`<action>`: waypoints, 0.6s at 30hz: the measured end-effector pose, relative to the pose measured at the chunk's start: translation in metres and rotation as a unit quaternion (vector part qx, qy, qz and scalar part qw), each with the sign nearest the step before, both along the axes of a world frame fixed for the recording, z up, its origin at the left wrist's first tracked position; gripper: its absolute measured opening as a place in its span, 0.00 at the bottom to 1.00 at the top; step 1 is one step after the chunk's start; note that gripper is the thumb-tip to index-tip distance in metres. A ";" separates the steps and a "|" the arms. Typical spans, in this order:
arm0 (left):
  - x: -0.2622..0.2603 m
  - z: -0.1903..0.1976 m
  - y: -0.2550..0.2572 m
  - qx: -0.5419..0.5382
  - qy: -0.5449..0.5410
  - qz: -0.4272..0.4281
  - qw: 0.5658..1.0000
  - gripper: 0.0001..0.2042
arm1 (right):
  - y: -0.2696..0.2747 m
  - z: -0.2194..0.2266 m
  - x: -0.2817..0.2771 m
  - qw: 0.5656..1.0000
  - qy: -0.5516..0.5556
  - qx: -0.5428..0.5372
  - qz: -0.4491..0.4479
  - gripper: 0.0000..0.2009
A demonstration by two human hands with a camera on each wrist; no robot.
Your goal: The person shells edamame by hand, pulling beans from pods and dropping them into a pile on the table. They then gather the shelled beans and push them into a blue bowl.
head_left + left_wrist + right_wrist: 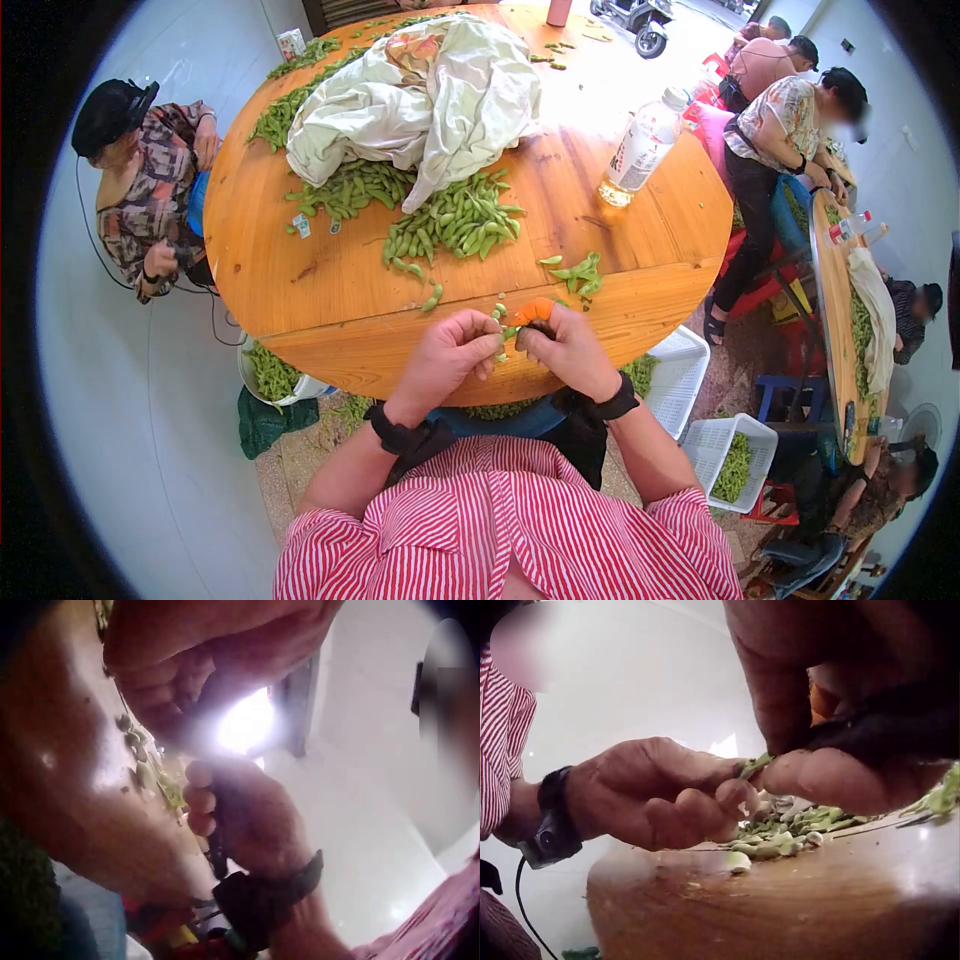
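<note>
My left hand (448, 358) pinches a green soybean pod (758, 764) between thumb and fingers over the near edge of the round wooden table (640, 262). Right beside it, my right hand (577, 356) grips a tool with an orange curved part (534, 310) and a long dark part (889, 724); I cannot tell its exact kind. The two hands' fingertips meet at the pod. Small loose pods and bits lie on the wood just beyond them. Farther in is a big heap of pods (455, 222), with a small group of pods (580, 274) to the right.
A pale cloth (460, 95) covers much of the heap. A clear bottle (643, 150) stands at the right. White crates (742, 440) and a bucket (275, 372) of pods are on the floor. One person (150, 200) sits at the left; others work around another table at the right.
</note>
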State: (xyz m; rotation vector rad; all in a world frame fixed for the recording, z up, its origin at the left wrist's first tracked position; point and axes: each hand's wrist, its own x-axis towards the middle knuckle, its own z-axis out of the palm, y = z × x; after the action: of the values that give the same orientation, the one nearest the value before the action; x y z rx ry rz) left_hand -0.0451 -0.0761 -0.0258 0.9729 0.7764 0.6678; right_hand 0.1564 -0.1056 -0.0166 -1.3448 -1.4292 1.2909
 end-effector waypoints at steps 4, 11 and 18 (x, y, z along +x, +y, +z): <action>0.006 -0.006 -0.006 0.127 0.102 0.024 0.986 0.05 | 0.000 0.010 0.000 0.981 -0.164 0.107 -0.013 0.08; 0.011 -0.003 -0.007 0.276 0.172 0.053 0.944 0.05 | 0.000 0.011 0.002 0.987 -0.148 0.061 -0.009 0.08; 0.008 0.001 -0.009 0.338 0.185 0.083 0.919 0.07 | -0.001 0.013 0.006 0.964 -0.223 0.141 -0.033 0.07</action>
State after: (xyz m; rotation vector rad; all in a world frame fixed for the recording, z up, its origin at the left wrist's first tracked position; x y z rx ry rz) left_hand -0.0371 -0.0846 -0.0252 1.7125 0.9918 0.9446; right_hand 0.1621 -0.1065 -0.0034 -1.5285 -1.7748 0.7274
